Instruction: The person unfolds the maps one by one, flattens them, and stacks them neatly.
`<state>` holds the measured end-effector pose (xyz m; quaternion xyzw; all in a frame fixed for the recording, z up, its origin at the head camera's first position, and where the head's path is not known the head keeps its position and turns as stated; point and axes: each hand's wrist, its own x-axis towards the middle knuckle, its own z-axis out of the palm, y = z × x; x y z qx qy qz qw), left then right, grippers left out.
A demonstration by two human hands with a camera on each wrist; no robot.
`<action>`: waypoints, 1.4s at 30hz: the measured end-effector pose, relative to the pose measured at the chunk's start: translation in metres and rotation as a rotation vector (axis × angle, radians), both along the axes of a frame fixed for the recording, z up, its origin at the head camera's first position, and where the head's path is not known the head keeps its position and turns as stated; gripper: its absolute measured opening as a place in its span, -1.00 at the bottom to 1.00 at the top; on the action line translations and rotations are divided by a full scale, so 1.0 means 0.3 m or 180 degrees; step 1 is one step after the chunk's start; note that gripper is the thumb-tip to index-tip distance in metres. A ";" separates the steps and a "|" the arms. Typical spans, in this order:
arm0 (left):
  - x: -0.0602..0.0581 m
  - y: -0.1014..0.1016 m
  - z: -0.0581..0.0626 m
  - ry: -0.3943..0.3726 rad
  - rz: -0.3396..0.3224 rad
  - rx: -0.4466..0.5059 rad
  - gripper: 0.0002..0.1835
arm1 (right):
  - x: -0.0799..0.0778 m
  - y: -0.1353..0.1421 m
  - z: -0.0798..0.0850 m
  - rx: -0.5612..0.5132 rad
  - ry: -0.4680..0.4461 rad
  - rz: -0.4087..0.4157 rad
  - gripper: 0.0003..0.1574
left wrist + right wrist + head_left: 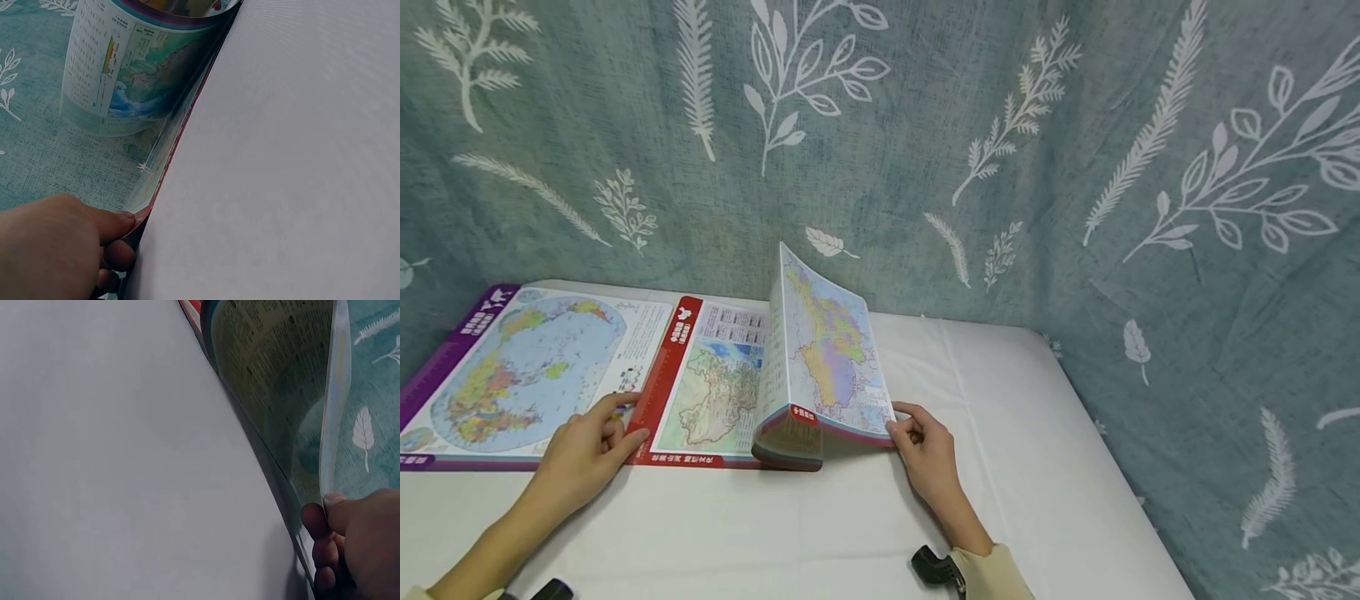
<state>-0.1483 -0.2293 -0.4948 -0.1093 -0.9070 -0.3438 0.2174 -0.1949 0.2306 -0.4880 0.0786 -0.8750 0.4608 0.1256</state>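
A folding map with a red border [670, 375] lies on the white tablecloth. Its right-hand panel [835, 342] stands up in a curve, showing a coloured map. My left hand [576, 454] pinches the map's lower left border; in the left wrist view the thumb [115, 224] lies on top and the other fingers are curled below the edge. At the raised panel's lower right corner, my right hand [928, 454] pinches the sheet between thumb [340, 509] and fingers. Beneath the bend, the inside of the curled part [275, 381] shows printed text in the right wrist view.
A purple-bordered world map [561, 375] lies flat at the left, its right side against the red border. White tablecloth [977, 400] stretches in front and to the right. A green leaf-patterned curtain [887, 167] hangs behind and along the right side.
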 end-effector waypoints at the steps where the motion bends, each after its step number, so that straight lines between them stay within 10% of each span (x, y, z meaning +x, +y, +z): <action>1: 0.001 -0.001 -0.001 0.0009 -0.0001 0.0001 -0.45 | -0.001 0.006 -0.001 -0.0012 0.0003 -0.0005 -0.64; 10: -0.003 -0.004 -0.010 -0.0018 0.0003 -0.0014 -0.44 | 0.054 -0.004 0.093 -0.0260 0.0109 -0.0124 -0.68; 20: -0.005 -0.003 -0.013 0.0008 0.0021 -0.0021 -0.44 | -0.005 0.091 -0.007 -0.0399 0.0068 -0.0365 -0.68; 42: -0.002 -0.004 -0.009 0.0007 0.0009 -0.0012 -0.43 | -0.008 0.176 -0.005 -0.0200 0.0242 -0.0638 -0.74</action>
